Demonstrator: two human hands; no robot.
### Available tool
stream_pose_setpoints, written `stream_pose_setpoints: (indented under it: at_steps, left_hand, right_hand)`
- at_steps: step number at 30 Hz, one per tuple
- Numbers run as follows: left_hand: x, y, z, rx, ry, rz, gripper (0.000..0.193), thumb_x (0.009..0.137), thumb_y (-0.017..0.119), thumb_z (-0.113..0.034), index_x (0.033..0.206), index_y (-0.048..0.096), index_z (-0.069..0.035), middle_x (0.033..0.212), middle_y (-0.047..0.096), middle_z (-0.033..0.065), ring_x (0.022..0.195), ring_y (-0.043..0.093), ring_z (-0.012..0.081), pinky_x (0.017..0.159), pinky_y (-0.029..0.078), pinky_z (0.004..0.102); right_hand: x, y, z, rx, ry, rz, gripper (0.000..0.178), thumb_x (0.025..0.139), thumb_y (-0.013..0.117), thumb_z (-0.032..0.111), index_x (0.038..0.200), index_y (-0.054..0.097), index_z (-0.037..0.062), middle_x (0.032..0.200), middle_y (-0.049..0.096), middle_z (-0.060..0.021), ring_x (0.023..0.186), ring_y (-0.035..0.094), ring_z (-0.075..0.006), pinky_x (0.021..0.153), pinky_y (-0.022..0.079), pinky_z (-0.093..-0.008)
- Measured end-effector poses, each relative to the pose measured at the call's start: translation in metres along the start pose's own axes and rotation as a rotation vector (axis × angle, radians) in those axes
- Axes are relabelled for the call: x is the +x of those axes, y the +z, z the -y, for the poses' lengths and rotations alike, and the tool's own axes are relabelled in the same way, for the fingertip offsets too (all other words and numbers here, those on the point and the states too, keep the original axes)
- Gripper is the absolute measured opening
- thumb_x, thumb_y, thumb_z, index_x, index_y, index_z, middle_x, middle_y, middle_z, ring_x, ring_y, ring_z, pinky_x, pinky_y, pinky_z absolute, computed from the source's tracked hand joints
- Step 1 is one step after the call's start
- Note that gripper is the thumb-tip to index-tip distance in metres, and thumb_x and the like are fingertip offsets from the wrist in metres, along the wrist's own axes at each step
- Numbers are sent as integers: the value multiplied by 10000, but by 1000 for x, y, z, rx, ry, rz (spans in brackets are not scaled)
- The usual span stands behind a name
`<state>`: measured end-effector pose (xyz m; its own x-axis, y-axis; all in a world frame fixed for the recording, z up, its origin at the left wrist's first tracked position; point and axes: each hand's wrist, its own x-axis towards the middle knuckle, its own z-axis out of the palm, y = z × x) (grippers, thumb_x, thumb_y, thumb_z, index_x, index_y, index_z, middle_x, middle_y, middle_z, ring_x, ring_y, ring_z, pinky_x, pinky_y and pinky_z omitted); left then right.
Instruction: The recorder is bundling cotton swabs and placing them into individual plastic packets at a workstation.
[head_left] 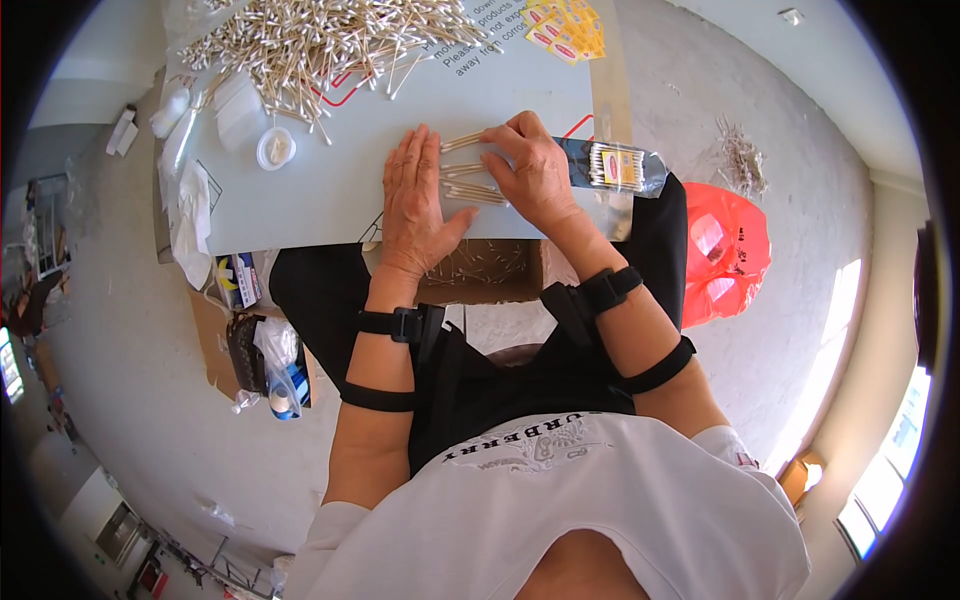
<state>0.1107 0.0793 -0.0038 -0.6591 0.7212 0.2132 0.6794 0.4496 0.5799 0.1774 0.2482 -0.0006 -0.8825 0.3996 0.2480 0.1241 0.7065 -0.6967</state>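
Cotton swabs lie in a few small bunches between the two hands, near the middle of the surface's near edge, their sticks pointing roughly from left to right. The left hand is laid flat, palm down, its fingers straight and close together just beside the left ends of the bunches; it grasps nothing visible. The right hand is curled, thumb and forefinger apart at the right ends of the upper bunches; whether it pinches any swab I cannot tell.

Just right of that hand, a clear packet with a row of packed swabs in it reaches past the surface's right edge. Toward the far right corner lie yellow cards. A large heap of loose swabs spreads along the far edge, from the left corner past the middle. Nearer the left edge are a small round white container and crumpled clear plastic. Below the near edge is an open cardboard box with more swabs inside; a red bag rests on the floor at the right.
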Motion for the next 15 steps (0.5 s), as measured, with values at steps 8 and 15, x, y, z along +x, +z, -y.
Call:
stream_pose_setpoints:
  at_steps: [8,15]
  left_hand:
    - [1,1,2,-12,12,-20,946,654,793,-179,1452,316,-5,1515,312,190,1407,278,363,1175,201,469]
    - [17,2,27,-206,-52,-327,534,767,662,-1,1278,507,0,1314,540,187,1221,494,365,1023,419,423]
  right_hand:
    - [4,2,-5,-42,-47,22,159,756,688,81,915,684,75,921,571,-110,831,621,-309,705,517,-401]
    - [-6,3,-3,19,-18,-26,125,764,697,66,886,670,53,907,566,-103,785,617,-298,687,510,-378]
